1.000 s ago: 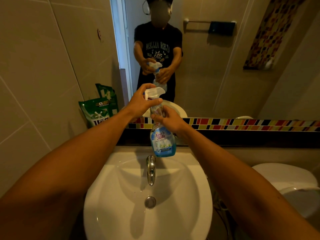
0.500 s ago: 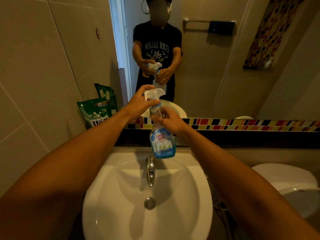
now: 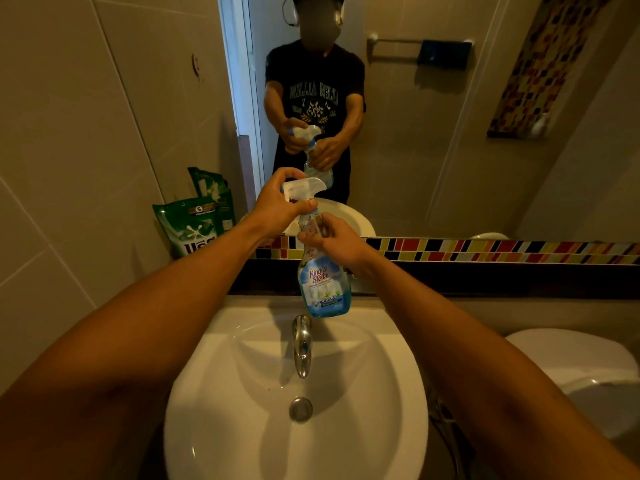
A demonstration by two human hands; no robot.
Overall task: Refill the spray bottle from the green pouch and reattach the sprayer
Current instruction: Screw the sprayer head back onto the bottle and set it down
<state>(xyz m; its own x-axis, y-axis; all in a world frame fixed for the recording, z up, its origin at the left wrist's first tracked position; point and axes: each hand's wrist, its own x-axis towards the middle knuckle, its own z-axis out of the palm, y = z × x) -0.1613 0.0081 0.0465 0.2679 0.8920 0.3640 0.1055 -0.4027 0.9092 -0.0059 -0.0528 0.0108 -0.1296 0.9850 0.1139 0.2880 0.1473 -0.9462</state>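
Spray bottle (image 3: 325, 285) held up over the back of the white sink (image 3: 381, 427), above the tap (image 3: 302, 344), nearly upright with the blue label facing the camera. Blue liquid visible only in the lower part, the upper part looking clear.

At far left, green pouch (image 3: 188, 227) standing on the ledge, leaned against the tiled wall (image 3: 86, 133) in the corner, well apart from the bottle; top looks closed, contents not possible to see. Reflection of the pouch just behind it in the mirror (image 3: 433, 150).

Left hand (image 3: 277, 206) closed around the white sprayer (image 3: 304, 188), thumb pressed at its front, fingers curled over the top. Sprayer sitting at the neck of the bottle; whether screwed on or loose, cannot tell.

Right hand (image 3: 337, 239) gripping the clear neck just under the sprayer, fingers wrapped around.

Sink basin dry-looking, only the drain (image 3: 300, 408) in the middle.

At far right, white toilet lid (image 3: 568, 362) beside the sink.
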